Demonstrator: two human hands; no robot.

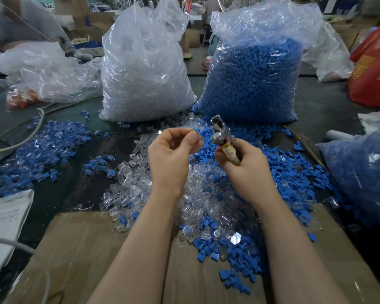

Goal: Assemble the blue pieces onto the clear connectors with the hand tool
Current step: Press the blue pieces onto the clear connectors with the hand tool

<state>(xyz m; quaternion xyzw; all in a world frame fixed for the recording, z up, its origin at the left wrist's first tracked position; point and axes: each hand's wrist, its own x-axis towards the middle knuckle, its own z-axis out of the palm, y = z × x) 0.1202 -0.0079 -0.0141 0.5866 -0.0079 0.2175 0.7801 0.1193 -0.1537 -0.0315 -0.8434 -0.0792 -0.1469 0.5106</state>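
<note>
Left hand (171,156) is pinching a clear connector (196,131) between thumb and fingertips, raised above the middle of the desk (329,110). Right hand (244,165) is gripping the hand tool (223,137) by its taped handle, metal head pointing up, just beside the connector. Loose clear connectors (127,189) and blue pieces (294,170) are lying heaped below the hands. A bag of clear parts (143,69) and a bag of blue parts (255,77) are standing toward the far edge. Cardboard (86,249) is lying along the near edge.
</note>
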